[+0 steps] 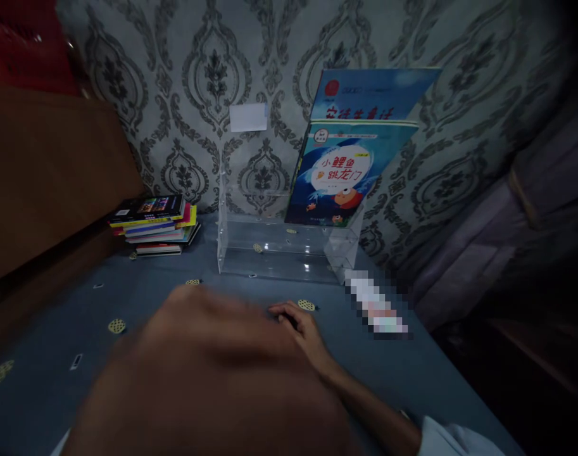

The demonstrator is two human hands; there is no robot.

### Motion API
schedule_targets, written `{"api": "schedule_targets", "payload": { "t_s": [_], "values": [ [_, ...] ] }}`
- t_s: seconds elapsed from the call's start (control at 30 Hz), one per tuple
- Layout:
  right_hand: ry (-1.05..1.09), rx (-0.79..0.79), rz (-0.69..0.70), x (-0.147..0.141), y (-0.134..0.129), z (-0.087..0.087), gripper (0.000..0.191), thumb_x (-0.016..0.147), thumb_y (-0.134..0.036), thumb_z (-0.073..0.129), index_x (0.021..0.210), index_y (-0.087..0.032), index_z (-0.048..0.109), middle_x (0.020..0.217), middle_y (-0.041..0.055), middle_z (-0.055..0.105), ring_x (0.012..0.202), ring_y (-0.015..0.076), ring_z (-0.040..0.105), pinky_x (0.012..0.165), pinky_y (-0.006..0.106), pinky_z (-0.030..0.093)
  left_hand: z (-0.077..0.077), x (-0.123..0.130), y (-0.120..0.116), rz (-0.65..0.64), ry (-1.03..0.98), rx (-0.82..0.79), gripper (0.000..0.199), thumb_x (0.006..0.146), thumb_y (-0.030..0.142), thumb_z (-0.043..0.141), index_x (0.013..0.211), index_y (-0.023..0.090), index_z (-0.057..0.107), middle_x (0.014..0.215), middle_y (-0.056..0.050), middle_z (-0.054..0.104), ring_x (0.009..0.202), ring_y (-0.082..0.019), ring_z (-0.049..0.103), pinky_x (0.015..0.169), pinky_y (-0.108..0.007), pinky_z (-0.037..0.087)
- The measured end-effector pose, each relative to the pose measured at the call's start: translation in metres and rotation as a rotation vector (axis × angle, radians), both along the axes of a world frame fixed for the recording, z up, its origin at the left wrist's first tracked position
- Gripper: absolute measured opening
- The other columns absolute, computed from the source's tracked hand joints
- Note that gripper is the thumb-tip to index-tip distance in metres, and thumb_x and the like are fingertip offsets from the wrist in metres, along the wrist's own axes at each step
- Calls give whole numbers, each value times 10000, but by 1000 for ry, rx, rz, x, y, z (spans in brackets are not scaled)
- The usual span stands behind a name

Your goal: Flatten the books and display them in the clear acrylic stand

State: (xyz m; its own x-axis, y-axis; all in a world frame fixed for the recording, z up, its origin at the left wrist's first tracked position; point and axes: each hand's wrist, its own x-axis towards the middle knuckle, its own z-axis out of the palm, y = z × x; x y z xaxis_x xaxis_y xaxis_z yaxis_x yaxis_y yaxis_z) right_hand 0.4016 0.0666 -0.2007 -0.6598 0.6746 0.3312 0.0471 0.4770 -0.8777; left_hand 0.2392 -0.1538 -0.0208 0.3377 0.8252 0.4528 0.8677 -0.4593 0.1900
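Note:
My left hand is very close to the camera, large and smeared by motion; its fingers cannot be made out. Behind it, my right hand rests on the blue-grey tabletop, fingers loosely curled with a gap at the thumb and nothing visible in them. Beyond both hands stands a clear acrylic book rack with stepped tiers. On its right side lean two children's books: a blue one with an orange fish, and a taller blue book behind it. The rack's left side holds no books.
A stack of books lies at the back left, beside a brown wooden panel. A pixelated flat item is right of the rack. Patterned wallpaper with a small white plate is behind; a curtain hangs at right.

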Motion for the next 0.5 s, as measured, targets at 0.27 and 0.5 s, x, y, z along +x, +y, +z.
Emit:
{"api": "schedule_targets", "payload": {
  "t_s": [0.27, 0.5],
  "values": [
    [-38, 39, 14, 1, 2, 3, 232, 899, -279, 523, 943, -231, 746, 992, 76, 751, 974, 247, 695, 920, 420, 541, 47, -159, 123, 739, -103, 28, 414, 917, 245, 361, 1098, 148, 720, 1081, -83, 751, 1061, -264, 687, 990, -393, 523],
    [-67, 27, 21, 2, 1, 7, 238, 919, -280, 511, 928, -240, 746, 1034, 85, 752, 1015, 256, 697, 935, 436, 541, -18, -267, 154, 1117, 148, -319, 709, 941, 557, 508, 1485, 107, 440, 1565, -243, 410, 1452, -416, 361, 1138, -688, 261]
  ]
}}
